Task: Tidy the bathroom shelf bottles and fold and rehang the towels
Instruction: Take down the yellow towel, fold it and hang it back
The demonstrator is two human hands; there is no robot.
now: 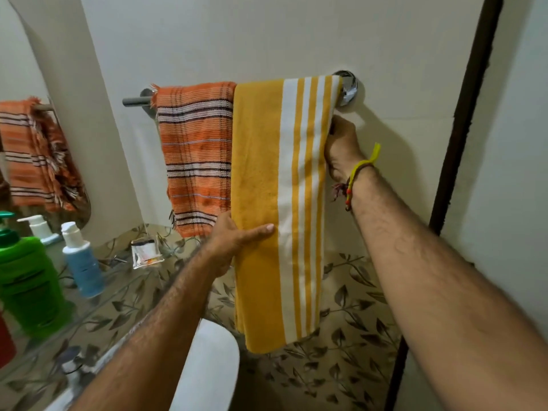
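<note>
Two towels: I see a yellow towel (258, 203) and an orange striped towel (195, 155) hanging side by side on the rail (135, 101), centre of frame.
Left hand (234, 241): pinching the yellow towel's left edge, thumb in front.
Right hand (341, 149): fingers tucked behind its upper right edge; I cannot tell the grip.
Bottles: green bottle (29, 280) and blue bottle (83, 262) standing on the glass shelf (118, 280), lower left.

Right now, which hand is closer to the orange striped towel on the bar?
The left hand. It grips the yellow towel's left edge, right beside the orange striped towel's bottom corner. The right hand holds the yellow towel's far right edge, near the bar's chrome mount.
</note>
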